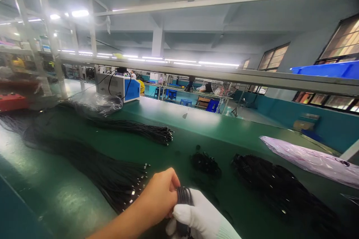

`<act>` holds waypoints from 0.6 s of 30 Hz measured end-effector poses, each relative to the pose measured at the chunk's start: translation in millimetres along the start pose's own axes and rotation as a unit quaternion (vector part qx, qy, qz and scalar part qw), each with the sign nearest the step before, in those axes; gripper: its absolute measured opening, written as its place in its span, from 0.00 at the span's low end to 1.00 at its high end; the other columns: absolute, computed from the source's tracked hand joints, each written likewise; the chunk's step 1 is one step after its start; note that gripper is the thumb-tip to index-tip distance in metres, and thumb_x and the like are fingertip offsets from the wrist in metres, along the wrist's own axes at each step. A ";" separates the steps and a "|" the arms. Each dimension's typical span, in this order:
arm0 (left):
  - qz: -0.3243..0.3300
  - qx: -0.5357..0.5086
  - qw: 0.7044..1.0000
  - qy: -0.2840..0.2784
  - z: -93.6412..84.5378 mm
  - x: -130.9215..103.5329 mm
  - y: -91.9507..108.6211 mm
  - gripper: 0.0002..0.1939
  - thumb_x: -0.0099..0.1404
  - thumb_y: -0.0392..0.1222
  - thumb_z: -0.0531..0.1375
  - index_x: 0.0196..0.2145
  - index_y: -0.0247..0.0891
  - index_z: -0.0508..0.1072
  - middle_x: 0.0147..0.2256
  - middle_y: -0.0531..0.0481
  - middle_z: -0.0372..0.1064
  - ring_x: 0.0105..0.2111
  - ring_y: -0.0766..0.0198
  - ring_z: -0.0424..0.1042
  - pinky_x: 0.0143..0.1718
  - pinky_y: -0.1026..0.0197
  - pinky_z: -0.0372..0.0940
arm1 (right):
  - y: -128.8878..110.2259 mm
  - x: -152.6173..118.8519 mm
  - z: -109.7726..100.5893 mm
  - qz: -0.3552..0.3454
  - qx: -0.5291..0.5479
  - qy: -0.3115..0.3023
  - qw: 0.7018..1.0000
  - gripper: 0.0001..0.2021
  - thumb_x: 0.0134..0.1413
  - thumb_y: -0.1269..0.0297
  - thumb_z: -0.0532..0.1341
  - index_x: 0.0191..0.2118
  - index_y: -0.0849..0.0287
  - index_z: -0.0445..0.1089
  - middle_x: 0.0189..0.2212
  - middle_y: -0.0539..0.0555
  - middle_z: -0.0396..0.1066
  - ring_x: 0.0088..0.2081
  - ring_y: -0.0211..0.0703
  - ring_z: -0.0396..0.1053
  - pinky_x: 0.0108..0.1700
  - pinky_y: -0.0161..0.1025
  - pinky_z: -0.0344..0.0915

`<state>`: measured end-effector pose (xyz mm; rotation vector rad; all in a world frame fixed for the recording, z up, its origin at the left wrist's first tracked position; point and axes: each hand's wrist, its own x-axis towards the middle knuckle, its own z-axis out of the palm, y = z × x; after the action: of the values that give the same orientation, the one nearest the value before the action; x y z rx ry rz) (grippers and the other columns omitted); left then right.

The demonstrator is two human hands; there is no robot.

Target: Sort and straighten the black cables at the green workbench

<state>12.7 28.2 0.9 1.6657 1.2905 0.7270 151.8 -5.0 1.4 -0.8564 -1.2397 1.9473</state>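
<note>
My left hand [159,196] is bare and curls its fingers around a small coil of black cable [183,196] at the bottom centre. My right hand [199,218], in a white glove, grips the same coil from below and to the right. Both hands hover just above the green worktable [70,201]. A fan of long black cables with metal-tipped ends [117,179] lies directly left of my hands.
A second bundle of black cables [140,129] lies farther back. Small coiled piles [206,164] and a large black heap [275,183] sit to the right, beside a pink plastic bag [311,160]. A blue-and-white machine [119,86] and crumpled plastic wrap [98,104] stand at the back left.
</note>
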 end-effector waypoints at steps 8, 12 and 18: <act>0.111 0.102 0.989 -0.009 -4.6 -25.9 -5.0 0.08 0.48 0.31 0.59 0.28 0.39 0.67 0.30 0.55 0.67 0.33 0.63 0.64 0.34 0.63 0.56 | 15.2 5.4 -6.2 -0.078 0.125 0.059 0.987 0.11 0.57 0.59 0.59 0.34 0.64 0.65 0.26 0.53 0.66 0.28 0.39 0.66 0.30 0.37 0.62; 0.180 0.187 0.966 0.014 8.3 -35.9 -13.7 0.09 0.48 0.29 0.60 0.22 0.37 0.62 0.29 0.52 0.67 0.35 0.59 0.61 0.37 0.58 0.53 | 14.0 8.3 -2.6 -0.131 0.143 0.017 0.981 0.09 0.55 0.66 0.61 0.27 0.65 0.64 0.24 0.49 0.61 0.28 0.34 0.61 0.33 0.35 0.60; 0.096 0.006 0.995 -0.019 -16.0 -28.8 -4.4 0.08 0.56 0.33 0.55 0.35 0.39 0.69 0.30 0.55 0.68 0.31 0.64 0.65 0.34 0.63 0.58 | 11.7 0.6 -11.2 0.012 0.139 0.038 0.990 0.14 0.51 0.59 0.64 0.38 0.64 0.66 0.30 0.53 0.67 0.31 0.41 0.69 0.30 0.39 0.69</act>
<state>-11.2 5.6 5.9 1.8221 1.1219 0.7981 158.4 -2.8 -13.3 -0.7963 -0.8906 2.0264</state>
